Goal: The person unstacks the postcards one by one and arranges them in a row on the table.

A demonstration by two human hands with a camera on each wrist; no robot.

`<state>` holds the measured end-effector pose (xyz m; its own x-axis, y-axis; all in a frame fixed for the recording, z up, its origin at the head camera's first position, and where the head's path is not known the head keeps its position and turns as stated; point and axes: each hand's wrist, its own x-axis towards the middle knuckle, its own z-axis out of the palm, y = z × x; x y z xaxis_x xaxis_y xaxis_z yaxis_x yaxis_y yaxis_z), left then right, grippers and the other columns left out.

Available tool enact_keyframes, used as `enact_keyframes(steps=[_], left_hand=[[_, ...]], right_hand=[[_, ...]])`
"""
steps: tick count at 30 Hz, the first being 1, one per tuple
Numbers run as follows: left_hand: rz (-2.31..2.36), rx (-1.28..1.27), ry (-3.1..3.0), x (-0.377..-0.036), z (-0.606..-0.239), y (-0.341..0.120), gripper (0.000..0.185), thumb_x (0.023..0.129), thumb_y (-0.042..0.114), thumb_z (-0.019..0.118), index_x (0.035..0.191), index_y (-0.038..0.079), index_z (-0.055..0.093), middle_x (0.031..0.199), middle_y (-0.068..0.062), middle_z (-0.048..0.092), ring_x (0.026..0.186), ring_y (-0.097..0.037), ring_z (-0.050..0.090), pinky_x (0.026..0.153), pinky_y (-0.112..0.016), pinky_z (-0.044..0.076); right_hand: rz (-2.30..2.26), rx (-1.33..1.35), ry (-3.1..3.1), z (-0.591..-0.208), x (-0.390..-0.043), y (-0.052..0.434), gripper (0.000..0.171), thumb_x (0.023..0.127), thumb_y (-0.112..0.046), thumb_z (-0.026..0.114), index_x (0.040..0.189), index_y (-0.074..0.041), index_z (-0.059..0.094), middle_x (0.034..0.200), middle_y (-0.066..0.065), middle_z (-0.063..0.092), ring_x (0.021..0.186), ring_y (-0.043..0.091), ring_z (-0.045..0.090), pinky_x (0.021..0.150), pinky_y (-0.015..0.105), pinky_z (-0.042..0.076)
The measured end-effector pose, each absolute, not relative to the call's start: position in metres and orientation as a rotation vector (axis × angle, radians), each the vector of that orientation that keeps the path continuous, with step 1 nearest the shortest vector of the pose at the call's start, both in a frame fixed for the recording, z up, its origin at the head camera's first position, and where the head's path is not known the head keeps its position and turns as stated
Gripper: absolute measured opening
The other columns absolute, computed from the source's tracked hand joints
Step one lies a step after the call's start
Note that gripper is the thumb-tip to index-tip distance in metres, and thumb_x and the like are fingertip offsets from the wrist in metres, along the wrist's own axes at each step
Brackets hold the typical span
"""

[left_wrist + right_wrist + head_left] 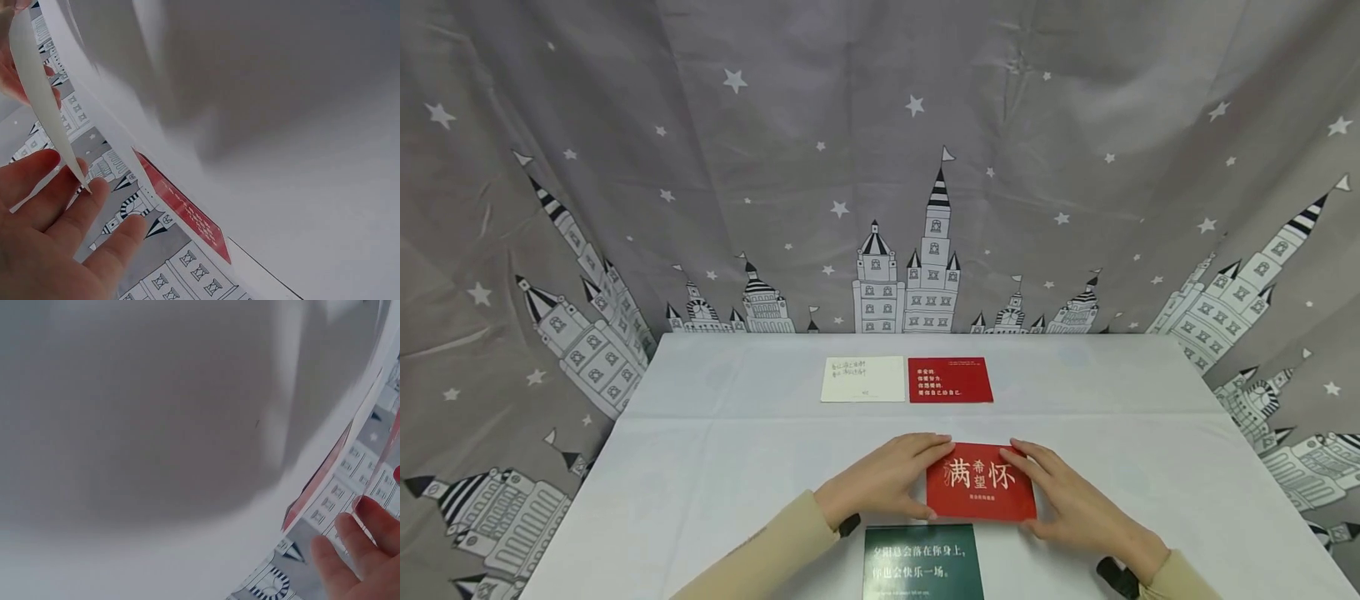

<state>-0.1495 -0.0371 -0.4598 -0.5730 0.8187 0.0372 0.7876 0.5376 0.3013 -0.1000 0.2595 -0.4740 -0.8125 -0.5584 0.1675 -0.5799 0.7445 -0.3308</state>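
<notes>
A red card (981, 504) with white Chinese characters is held level between the two hands, lifted off the white table. My left hand (883, 477) grips its left edge, thumb near the lower corner and fingers at the upper one. On the opposite edge, my right hand (1075, 504) holds the card in the same way. The left wrist view has the card's pale side (39, 94) almost edge-on, bowed slightly. A green card (922, 567) with white writing lies on the table just nearer than the red one, cut off by the frame's bottom.
Farther back on the white tabletop (737, 467), a cream card (862, 380) with handwriting lies beside a darker red card (951, 381). A grey curtain (820, 100) printed with castles and stars hangs behind the table and along its sides.
</notes>
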Motion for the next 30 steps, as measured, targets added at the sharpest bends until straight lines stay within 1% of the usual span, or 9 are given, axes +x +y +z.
enact_keyframes(steps=[7, 13, 21, 25, 30], left_hand=[[0.376, 1.428, 2.664, -0.169, -0.461, -0.020, 0.089, 0.077, 0.046, 0.077, 0.146, 0.006, 0.038, 0.147, -0.007, 0.039, 0.133, -0.021, 0.037, 0.111, -0.032, 0.028], [0.334, 1.419, 2.660, -0.185, -0.463, -0.004, 0.088, 0.078, 0.047, 0.075, 0.147, 0.007, 0.037, 0.148, -0.005, 0.037, 0.135, -0.020, 0.035, 0.112, -0.030, 0.025], [0.318, 1.371, 2.650, -0.204, -0.467, 0.018, 0.087, 0.080, 0.048, 0.073, 0.149, 0.011, 0.034, 0.149, -0.003, 0.036, 0.136, -0.019, 0.032, 0.112, -0.030, 0.025], [0.324, 1.331, 2.640, -0.213, -0.468, 0.028, 0.088, 0.081, 0.047, 0.073, 0.150, 0.013, 0.032, 0.150, -0.002, 0.034, 0.138, -0.018, 0.029, 0.114, -0.031, 0.020], [0.329, 1.316, 2.631, -0.224, -0.470, 0.040, 0.087, 0.081, 0.046, 0.072, 0.151, 0.014, 0.031, 0.152, -0.001, 0.032, 0.139, -0.017, 0.027, 0.114, -0.030, 0.017]], right_hand=[[0.565, 0.919, -2.869, -0.474, -0.114, 0.273, 0.089, 0.068, -0.021, 0.085, 0.145, -0.011, 0.041, 0.143, 0.013, 0.040, 0.126, 0.031, 0.042, 0.090, 0.045, 0.050], [0.573, 0.872, -2.922, -0.476, -0.125, 0.285, 0.087, 0.069, -0.020, 0.084, 0.145, -0.009, 0.041, 0.144, 0.014, 0.039, 0.127, 0.033, 0.041, 0.091, 0.046, 0.050], [0.568, 0.836, -2.968, -0.475, -0.143, 0.301, 0.084, 0.070, -0.018, 0.082, 0.143, -0.004, 0.042, 0.143, 0.019, 0.038, 0.127, 0.037, 0.039, 0.094, 0.051, 0.046], [0.552, 0.837, -2.975, -0.475, -0.152, 0.309, 0.084, 0.070, -0.017, 0.082, 0.142, -0.002, 0.042, 0.143, 0.021, 0.038, 0.126, 0.039, 0.039, 0.095, 0.053, 0.045], [0.532, 0.828, -2.983, -0.475, -0.161, 0.318, 0.084, 0.069, -0.015, 0.082, 0.141, 0.001, 0.042, 0.142, 0.022, 0.038, 0.125, 0.041, 0.039, 0.094, 0.054, 0.045]])
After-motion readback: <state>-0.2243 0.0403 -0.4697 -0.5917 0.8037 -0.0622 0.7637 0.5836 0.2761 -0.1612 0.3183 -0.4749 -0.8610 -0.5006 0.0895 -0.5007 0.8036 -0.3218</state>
